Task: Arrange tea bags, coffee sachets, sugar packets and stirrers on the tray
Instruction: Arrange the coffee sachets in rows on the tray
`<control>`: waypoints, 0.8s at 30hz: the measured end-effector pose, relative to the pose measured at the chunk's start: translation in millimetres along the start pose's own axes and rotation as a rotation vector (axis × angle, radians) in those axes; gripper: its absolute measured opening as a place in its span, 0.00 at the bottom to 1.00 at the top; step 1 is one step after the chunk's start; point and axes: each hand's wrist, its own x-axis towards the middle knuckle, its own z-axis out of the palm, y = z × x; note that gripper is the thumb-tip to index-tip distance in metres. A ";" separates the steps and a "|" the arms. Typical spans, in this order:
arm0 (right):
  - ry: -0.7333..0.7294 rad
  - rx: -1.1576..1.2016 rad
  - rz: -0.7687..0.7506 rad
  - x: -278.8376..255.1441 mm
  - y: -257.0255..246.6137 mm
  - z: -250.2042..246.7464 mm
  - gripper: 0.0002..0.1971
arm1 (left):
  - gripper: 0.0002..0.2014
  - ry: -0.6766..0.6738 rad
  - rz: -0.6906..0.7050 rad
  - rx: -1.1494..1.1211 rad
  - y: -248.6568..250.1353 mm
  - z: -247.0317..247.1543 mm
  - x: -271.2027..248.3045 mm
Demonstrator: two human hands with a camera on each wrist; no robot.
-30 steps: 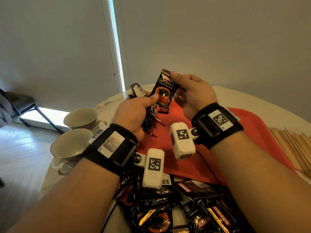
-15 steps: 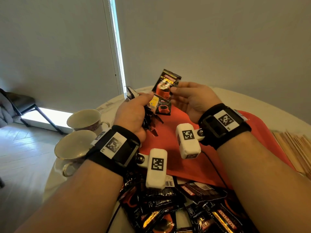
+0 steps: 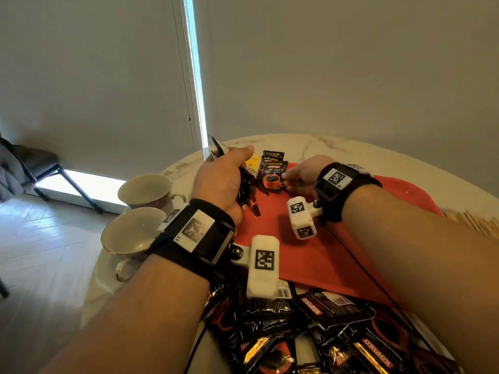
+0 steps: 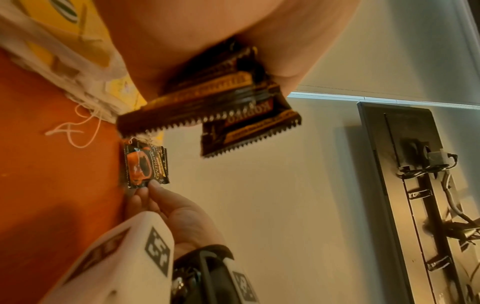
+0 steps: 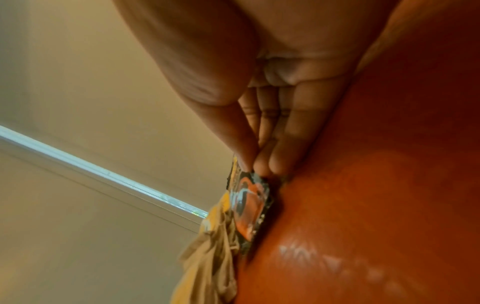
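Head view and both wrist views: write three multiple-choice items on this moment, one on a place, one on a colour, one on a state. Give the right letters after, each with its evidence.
1. Where is the right hand setting its sachet?
A. In a cup
B. At the tray's far end, by the tea bags
C. On the loose pile nearest the person

2. What colour is the tray?
A. Red
B. Blue
C. White

3. What is the left hand doing?
A. Lying flat on the table
B. Lifting a cup
C. Gripping a bunch of sachets

Answers:
1. B: the head view shows the sachet at the far end beside the tea bags, fingertips at its edge.
2. A: its bare surface reads red in the head view.
3. C: the left wrist view shows the bunch clamped in that hand.
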 end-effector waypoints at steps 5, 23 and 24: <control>0.019 -0.049 -0.004 2.2 -3.4 4.8 0.05 | 0.12 0.003 -0.003 0.011 -1.8 -0.1 3.0; 0.013 -0.038 0.014 2.8 -2.2 5.3 0.03 | 0.15 -0.037 -0.027 -0.008 -0.5 -1.2 0.3; 0.009 -0.009 0.017 1.3 -2.0 4.3 0.05 | 0.15 -0.048 -0.032 -0.005 -0.6 -0.8 0.1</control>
